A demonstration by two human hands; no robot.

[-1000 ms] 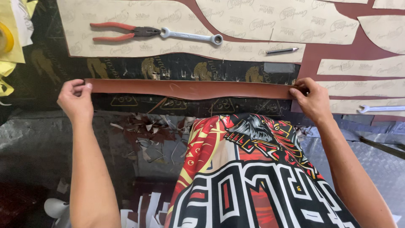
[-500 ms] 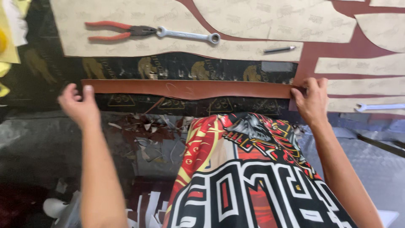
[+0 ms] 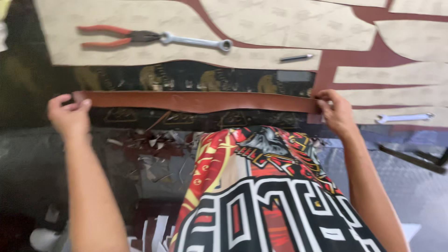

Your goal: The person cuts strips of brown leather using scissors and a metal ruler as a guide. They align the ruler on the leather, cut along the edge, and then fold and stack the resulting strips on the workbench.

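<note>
Since a moment ago: left hand (image 3: 70,114) back on the strip's end, pinching it again after letting go; right hand (image 3: 337,112) still pinching the other end. Long brown leather strip (image 3: 196,101) stretched flat between both, across the dark bench. Beyond: red-handled pliers (image 3: 116,36), wrench (image 3: 196,42), pen (image 3: 296,58) on beige pattern pieces (image 3: 289,23). Scraps (image 3: 154,149) below, nothing blocking.

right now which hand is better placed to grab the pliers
Left. The left hand holds the brown strip's end just below the red-handled pliers; the right hand pinches the far end, farther away.
</note>
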